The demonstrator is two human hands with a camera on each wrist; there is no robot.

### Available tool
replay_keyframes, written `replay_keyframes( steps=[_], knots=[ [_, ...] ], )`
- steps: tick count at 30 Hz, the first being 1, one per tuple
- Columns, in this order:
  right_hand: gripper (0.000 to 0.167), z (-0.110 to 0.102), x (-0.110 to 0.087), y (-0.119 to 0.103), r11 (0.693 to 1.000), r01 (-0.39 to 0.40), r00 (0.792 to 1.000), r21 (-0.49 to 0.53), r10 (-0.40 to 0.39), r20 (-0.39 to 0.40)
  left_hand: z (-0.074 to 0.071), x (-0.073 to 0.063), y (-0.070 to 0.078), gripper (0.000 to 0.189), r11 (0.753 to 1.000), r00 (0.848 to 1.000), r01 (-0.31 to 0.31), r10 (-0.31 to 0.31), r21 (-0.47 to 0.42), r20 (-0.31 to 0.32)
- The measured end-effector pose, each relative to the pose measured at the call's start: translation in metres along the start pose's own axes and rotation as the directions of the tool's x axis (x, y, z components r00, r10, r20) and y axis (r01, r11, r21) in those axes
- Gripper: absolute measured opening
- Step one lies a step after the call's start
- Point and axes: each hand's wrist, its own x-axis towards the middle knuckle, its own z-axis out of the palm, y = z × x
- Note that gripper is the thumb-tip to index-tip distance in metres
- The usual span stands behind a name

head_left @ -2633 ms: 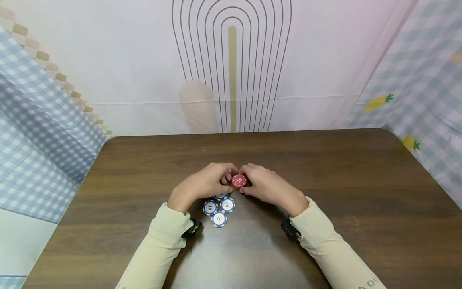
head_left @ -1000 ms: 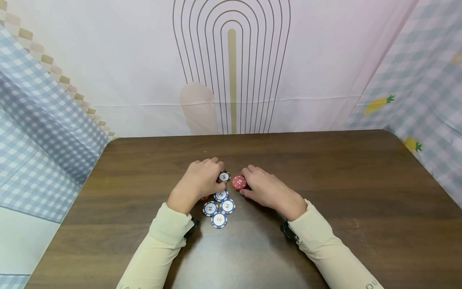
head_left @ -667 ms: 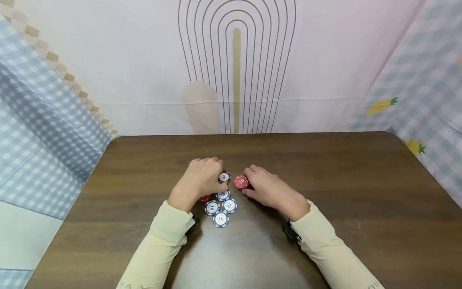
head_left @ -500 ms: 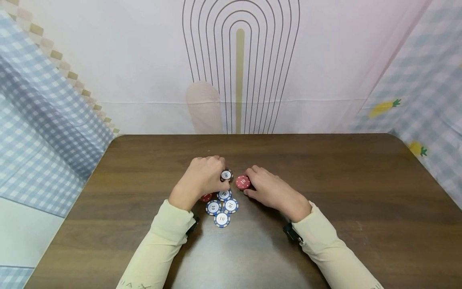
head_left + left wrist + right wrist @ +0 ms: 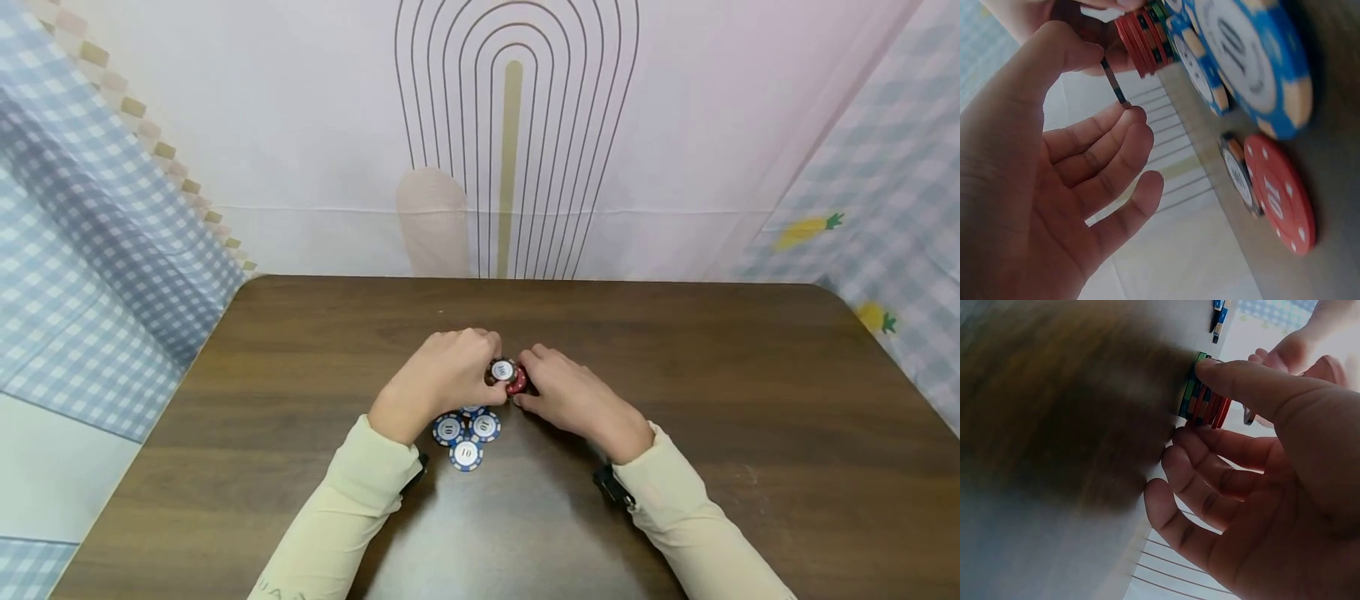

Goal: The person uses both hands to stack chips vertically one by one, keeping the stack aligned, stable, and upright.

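Observation:
My left hand pinches a black poker chip between thumb and fingers; in the left wrist view this chip is edge-on. It overlaps the red top chip of a stack in the head view. That stack of green, dark and red poker chips stands on the table, held at its sides by the thumb and fingers of my right hand. Several blue-and-white chips marked 10 lie just in front of the left hand. A loose red chip overlaps another black chip in the left wrist view.
The brown wooden table reaches back to a white cloth backdrop with curved lines. Blue checked cloth hangs at the left, and more at the right.
My left hand has left the stack, picked up the black chip to its left, and carried it right to the stack. The right hand stays at the stack. The head view has shifted slightly.

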Motion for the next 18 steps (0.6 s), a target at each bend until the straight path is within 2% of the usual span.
replay_keyframes(
  steps=[10, 18],
  knots=[
    [0.022, -0.002, -0.001, -0.002, 1.000, -0.025, 1.000, -0.006, 0.025, 0.005, 0.005, 0.003, 0.010, 0.023, 0.999, 0.999, -0.007, 0.009, -0.051, 0.044],
    [0.028, -0.001, -0.002, -0.002, 0.999, -0.038, 0.999, -0.007, 0.039, 0.026, 0.006, 0.003, 0.012, 0.018, 0.997, 0.995, 0.022, -0.015, -0.070, 0.101]
  ],
)
